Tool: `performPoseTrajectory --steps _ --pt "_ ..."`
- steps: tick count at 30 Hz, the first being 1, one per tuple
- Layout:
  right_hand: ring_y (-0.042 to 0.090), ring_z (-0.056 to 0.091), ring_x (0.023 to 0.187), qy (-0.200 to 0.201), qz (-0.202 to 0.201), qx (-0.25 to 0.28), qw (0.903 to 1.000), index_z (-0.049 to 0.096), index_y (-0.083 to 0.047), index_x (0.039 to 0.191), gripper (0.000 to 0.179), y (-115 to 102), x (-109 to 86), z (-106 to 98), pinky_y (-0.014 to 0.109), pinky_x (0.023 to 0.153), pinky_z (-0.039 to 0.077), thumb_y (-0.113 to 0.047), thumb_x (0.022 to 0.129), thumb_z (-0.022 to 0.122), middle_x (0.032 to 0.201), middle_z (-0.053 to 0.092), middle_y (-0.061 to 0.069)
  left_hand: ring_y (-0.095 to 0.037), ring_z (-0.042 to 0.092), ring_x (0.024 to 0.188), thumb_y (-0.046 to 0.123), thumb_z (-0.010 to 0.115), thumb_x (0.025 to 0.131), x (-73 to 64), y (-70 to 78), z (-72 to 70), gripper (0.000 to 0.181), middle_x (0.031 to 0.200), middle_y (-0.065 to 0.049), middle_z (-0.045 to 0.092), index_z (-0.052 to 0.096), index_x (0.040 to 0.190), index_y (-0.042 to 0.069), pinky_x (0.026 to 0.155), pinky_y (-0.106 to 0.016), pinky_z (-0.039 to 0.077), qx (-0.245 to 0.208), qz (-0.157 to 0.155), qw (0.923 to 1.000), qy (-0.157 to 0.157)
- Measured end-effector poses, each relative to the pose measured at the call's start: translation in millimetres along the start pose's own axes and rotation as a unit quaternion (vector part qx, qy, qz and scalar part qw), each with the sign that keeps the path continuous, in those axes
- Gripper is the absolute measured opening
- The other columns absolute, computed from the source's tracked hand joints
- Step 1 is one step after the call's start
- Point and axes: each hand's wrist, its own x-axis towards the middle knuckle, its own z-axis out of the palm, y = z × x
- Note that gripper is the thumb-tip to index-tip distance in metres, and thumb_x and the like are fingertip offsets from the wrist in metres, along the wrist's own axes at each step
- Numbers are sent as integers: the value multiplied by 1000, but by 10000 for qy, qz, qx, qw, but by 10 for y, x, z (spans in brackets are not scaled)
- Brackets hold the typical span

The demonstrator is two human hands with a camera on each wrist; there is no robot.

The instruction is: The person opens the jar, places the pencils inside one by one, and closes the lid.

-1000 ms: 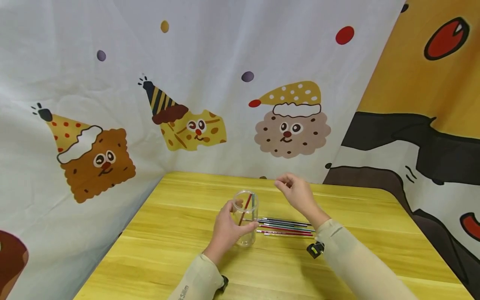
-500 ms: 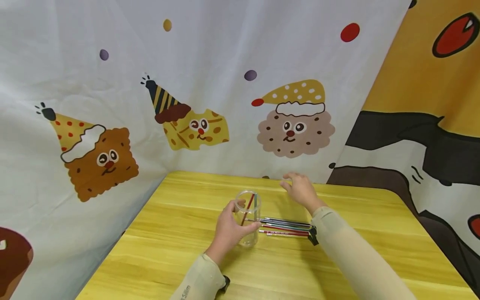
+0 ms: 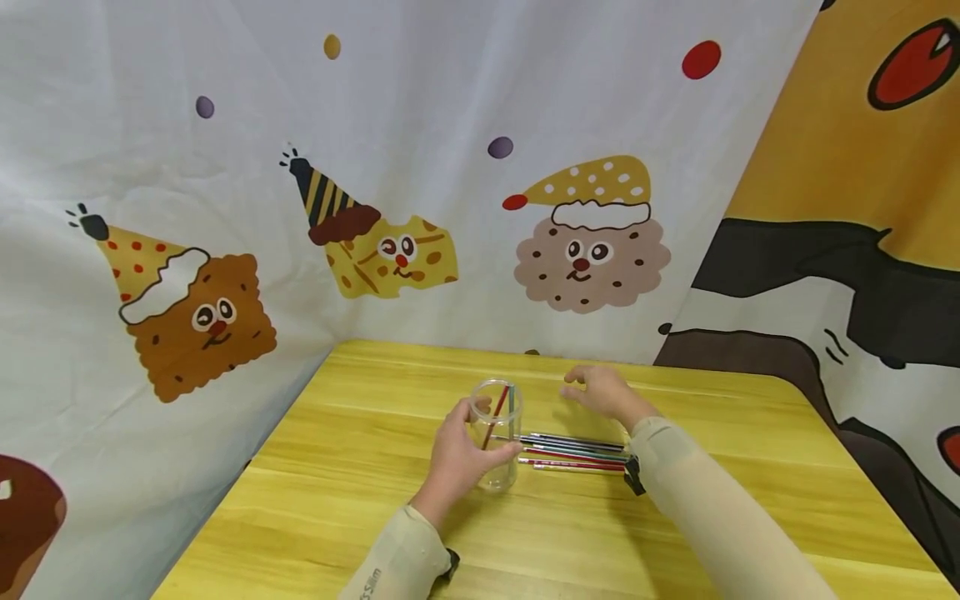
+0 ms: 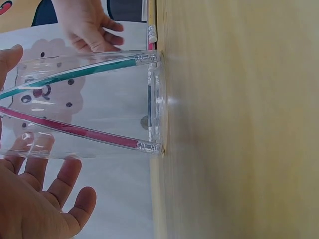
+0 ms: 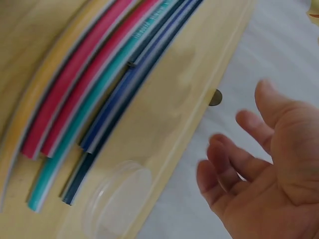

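Observation:
In the head view my left hand (image 3: 456, 454) grips a clear plastic jar (image 3: 498, 477), thumb on the near side and fingers round the far side. The jar stands upright on the table. Inside it lean a red pencil (image 4: 75, 128) and a teal pencil (image 4: 75, 74), their metal ends at the jar's bottom. My right hand (image 3: 606, 392), fingers loosely bent and holding nothing, hovers above and behind a row of pencils (image 3: 573, 455). Seen from the right wrist, that row includes a yellow pencil (image 5: 47, 72), a teal pencil (image 5: 75, 129), and red and blue ones.
A round clear lid (image 5: 122, 194) lies on the table beside the pencil ends in the right wrist view. The wooden table (image 3: 337, 500) meets a white cloth backdrop (image 3: 420, 108) with cartoon prints at its far edge.
My right hand's fingers have spread from a near pinch, and the hand has shifted a little right, then lower towards the pencils. The left hand and jar stay in place.

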Motion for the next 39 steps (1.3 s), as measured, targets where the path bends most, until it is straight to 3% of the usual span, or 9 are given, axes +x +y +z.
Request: performPoseTrajectory --steps 6,11,22,25,29,34,39 --pt "43 62 133 -558 -57 149 9983 64 -6 144 56 13 -89 118 60 108 53 -47 105 67 146 64 22 -25 60 118 41 98 77 2 -2 -1 82 128 -5 64 58 143 13 98 -55 54 -40 3 10000 -18" --pt "39 65 129 -749 -112 -29 9971 66 -6 141 50 -2 -121 185 59 107 53 -41 105 69 143 68 18 -25 60 118 41 98 77 -1 -5 1 81 128 -5 64 59 142 14 98 -54 54 -26 9 10000 -17" --pt "43 64 128 -440 -50 -3 9990 65 0 142 48 296 -71 156 58 106 54 -33 107 67 141 67 22 -23 59 116 46 98 74 -1 -5 -7 82 127 -3 65 60 141 17 96 -51 55 26 -9 10000 -3" --pt "41 67 122 -44 138 57 9999 67 0 139 43 385 -55 128 57 102 56 -31 108 64 136 69 22 -23 60 116 46 98 75 1 -7 -6 82 128 -2 65 59 141 18 96 -51 56 60 -7 10000 4" --pt "44 69 116 539 550 -410 9962 69 5 131 38 500 -65 65 59 97 57 -25 106 66 129 72 25 -24 61 117 44 98 75 2 3 -5 82 127 -3 65 59 142 16 96 -51 56 62 15 10000 11" --pt "41 71 106 187 1015 -978 9898 72 3 118 34 647 -107 38 58 93 58 -27 101 73 119 75 21 -27 62 118 39 99 75 -6 15 -2 79 127 -3 65 60 140 17 96 -53 56 46 -48 10000 -7" --pt "39 70 103 8 834 -1031 9912 71 2 118 34 674 -123 33 57 92 58 -27 101 74 115 75 19 -29 62 119 43 98 75 -5 8 -14 81 127 -4 65 59 141 16 96 -53 56 81 -34 9999 -51"
